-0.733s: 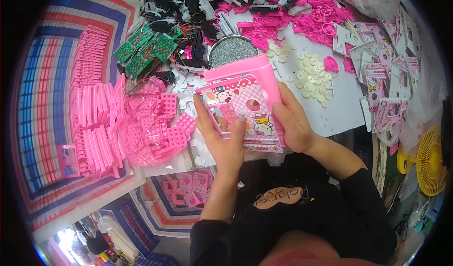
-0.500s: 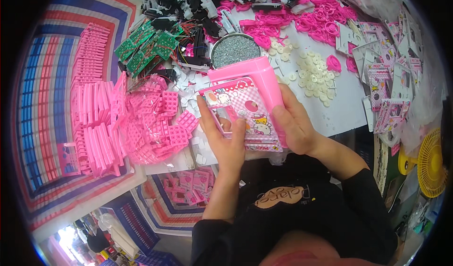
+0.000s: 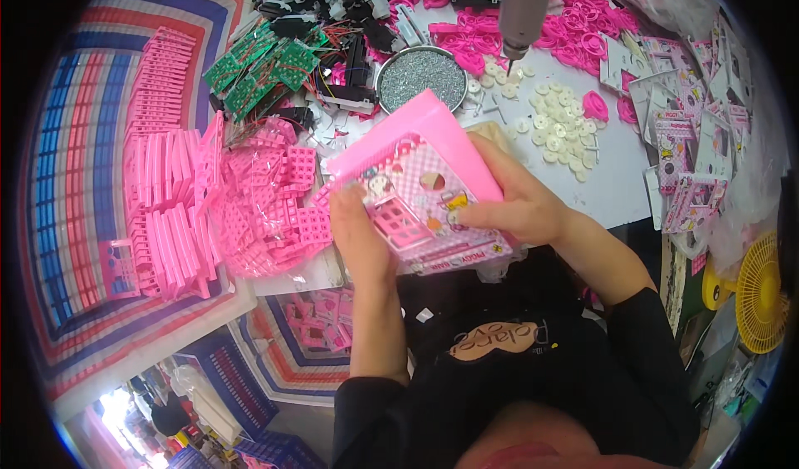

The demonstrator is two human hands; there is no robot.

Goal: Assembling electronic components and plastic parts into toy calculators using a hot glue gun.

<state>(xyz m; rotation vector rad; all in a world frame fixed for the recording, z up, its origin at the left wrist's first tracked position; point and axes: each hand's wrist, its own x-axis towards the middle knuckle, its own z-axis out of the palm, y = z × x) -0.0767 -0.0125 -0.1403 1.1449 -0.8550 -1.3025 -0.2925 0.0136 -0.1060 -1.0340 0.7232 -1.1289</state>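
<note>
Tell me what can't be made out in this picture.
In the head view:
Back of the pink plastic casing: hidden by its front.
Most fingers of the left hand: hidden behind the casing.
Top of the grey electric screwdriver: cut off by upper edge.
Individual silver metal pieces: too small.

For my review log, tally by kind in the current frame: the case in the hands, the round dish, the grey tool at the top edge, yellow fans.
Pink case: 1
Round dish: 1
Grey tool: 1
Yellow fan: 1
Total: 4
</note>
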